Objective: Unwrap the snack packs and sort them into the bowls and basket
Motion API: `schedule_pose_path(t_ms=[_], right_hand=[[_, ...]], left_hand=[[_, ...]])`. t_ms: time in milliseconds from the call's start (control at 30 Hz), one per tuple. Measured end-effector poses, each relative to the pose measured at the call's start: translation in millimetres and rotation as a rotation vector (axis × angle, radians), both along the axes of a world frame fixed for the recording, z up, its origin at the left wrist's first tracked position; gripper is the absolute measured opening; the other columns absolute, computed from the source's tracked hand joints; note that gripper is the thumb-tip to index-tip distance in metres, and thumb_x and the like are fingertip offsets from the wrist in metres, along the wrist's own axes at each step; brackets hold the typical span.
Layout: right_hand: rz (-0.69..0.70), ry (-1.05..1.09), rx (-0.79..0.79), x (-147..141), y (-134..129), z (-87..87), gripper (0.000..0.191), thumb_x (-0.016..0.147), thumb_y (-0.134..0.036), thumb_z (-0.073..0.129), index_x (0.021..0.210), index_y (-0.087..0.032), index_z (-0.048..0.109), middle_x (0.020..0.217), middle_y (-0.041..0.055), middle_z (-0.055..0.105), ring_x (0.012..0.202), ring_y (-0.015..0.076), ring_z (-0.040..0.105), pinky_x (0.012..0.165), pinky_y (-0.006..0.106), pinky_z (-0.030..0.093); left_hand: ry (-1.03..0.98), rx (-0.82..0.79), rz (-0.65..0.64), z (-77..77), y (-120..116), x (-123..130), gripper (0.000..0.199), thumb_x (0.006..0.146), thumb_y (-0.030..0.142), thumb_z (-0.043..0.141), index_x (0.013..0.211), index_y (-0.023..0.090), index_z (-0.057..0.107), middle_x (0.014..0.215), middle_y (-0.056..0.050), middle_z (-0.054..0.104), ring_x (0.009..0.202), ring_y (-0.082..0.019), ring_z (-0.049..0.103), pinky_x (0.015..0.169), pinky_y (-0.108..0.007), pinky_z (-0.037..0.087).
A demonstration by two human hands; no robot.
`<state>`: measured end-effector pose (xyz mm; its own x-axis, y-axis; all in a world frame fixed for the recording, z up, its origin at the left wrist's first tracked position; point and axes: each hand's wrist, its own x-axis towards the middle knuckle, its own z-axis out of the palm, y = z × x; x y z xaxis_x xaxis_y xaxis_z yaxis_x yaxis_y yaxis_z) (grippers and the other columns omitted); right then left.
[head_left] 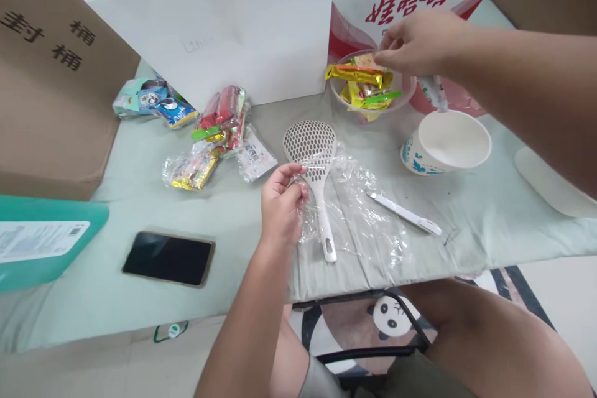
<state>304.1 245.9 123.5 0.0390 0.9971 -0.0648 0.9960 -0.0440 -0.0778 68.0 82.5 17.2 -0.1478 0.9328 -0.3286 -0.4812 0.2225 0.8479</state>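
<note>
My left hand [283, 202] pinches an edge of a clear plastic wrapper [359, 180], which spreads crumpled over the table. Partly under that film lies a white slotted skimmer [310, 140], its handle pointing toward me. My right hand [415, 43] reaches over the rim of a clear plastic bowl [368, 109], fingers loosely curled and a little apart. Its fingertips are beside a biscuit packet [366, 61] on top of the yellow snack packets [357, 74]; whether they touch is unclear. A white utility knife [405, 214] rests to the right of the skimmer.
A paper tub [448, 143] stands right of the bowl. Snack packets [219, 130] are piled at left, with blue packets [156, 101] behind. A phone [168, 258] and a teal package [46, 239] lie nearer. White boxes [224, 31] and a brown carton [51, 93] wall off the back.
</note>
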Motion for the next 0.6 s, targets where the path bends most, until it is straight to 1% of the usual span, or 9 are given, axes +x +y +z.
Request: schedule_pose_path(t_ms=[67,167,200,267,333,400,467,533,600], right_hand=[[0.074,-0.006,0.031,-6,0,-3.7,0.041,0.09,-0.048,0.064,0.117,-0.018,0.072,0.113,0.0115,0.074,0.112,0.0374,0.068,0.097,0.053,0.055],[0.186,-0.046,-0.006,-16,-3,-13.8,0.049,0.082,-0.039,0.074,0.127,-0.022,0.069,0.117,0.0103,0.074,0.115,0.0383,0.067,0.098,0.055,0.055],[0.188,-0.054,-0.012,-19,-4,-16.5,0.052,0.08,-0.036,0.074,0.129,-0.024,0.068,0.117,0.0104,0.074,0.116,0.0395,0.066,0.097,0.057,0.055],[0.139,-0.046,0.001,-23,-5,-19.3,0.054,0.079,-0.034,0.07,0.132,-0.025,0.065,0.118,0.0128,0.073,0.116,0.0415,0.066,0.091,0.058,0.057],[0.072,-0.024,0.016,-27,-3,-19.4,0.051,0.08,-0.035,0.066,0.129,-0.022,0.066,0.118,0.0154,0.073,0.112,0.0395,0.068,0.086,0.054,0.059],[0.038,-0.009,0.017,-31,1,-18.9,0.046,0.079,-0.035,0.065,0.122,-0.019,0.069,0.114,0.0157,0.073,0.106,0.0369,0.07,0.083,0.05,0.061],[0.047,-0.009,0.017,-37,5,-19.3,0.04,0.079,-0.036,0.067,0.115,-0.019,0.074,0.111,0.0141,0.075,0.106,0.0366,0.07,0.084,0.05,0.06],[0.063,-0.016,0.017,-42,9,-19.0,0.037,0.081,-0.037,0.066,0.111,-0.02,0.078,0.112,0.0135,0.075,0.109,0.0381,0.07,0.087,0.052,0.06],[0.058,-0.025,0.01,-45,12,-14.9,0.038,0.083,-0.037,0.065,0.112,-0.017,0.079,0.113,0.0161,0.076,0.11,0.04,0.07,0.087,0.054,0.059]], left_hand=[[0.005,0.0,0.002,-0.6,0,1,0.032,0.052,0.008,0.066,0.082,0.017,0.069,0.084,0.002,0.066,0.051,-0.002,0.049,0.043,-0.014,0.036],[0.013,0.001,0.0,-1.5,0,2,0.032,0.052,0.008,0.066,0.083,0.017,0.069,0.085,0.002,0.066,0.052,-0.002,0.05,0.045,-0.014,0.038],[0.015,0.003,0.001,-1.8,0,2,0.032,0.053,0.008,0.066,0.083,0.017,0.069,0.085,0.002,0.067,0.052,-0.002,0.05,0.045,-0.015,0.038],[0.02,0.004,-0.001,-2.3,-1,2,0.032,0.053,0.007,0.066,0.083,0.017,0.069,0.085,0.002,0.067,0.052,-0.002,0.05,0.045,-0.014,0.039],[0.018,0.001,-0.006,-2.4,-2,2,0.031,0.053,0.007,0.065,0.082,0.017,0.07,0.085,0.002,0.067,0.051,-0.002,0.051,0.045,-0.014,0.038],[0.009,-0.001,-0.007,-2.0,-2,1,0.032,0.053,0.007,0.065,0.082,0.017,0.07,0.084,0.002,0.067,0.051,-0.002,0.051,0.045,-0.014,0.037],[0.0,0.001,-0.006,-1.3,-2,0,0.032,0.052,0.006,0.065,0.082,0.017,0.07,0.084,0.002,0.067,0.051,-0.002,0.051,0.045,-0.013,0.037],[-0.007,0.003,-0.003,-0.5,-2,-1,0.032,0.052,0.006,0.065,0.082,0.017,0.071,0.083,0.003,0.067,0.051,-0.002,0.051,0.045,-0.013,0.038],[-0.016,0.002,0.0,0.2,-2,-1,0.032,0.052,0.006,0.065,0.081,0.017,0.07,0.082,0.003,0.067,0.051,-0.002,0.051,0.046,-0.014,0.038]])
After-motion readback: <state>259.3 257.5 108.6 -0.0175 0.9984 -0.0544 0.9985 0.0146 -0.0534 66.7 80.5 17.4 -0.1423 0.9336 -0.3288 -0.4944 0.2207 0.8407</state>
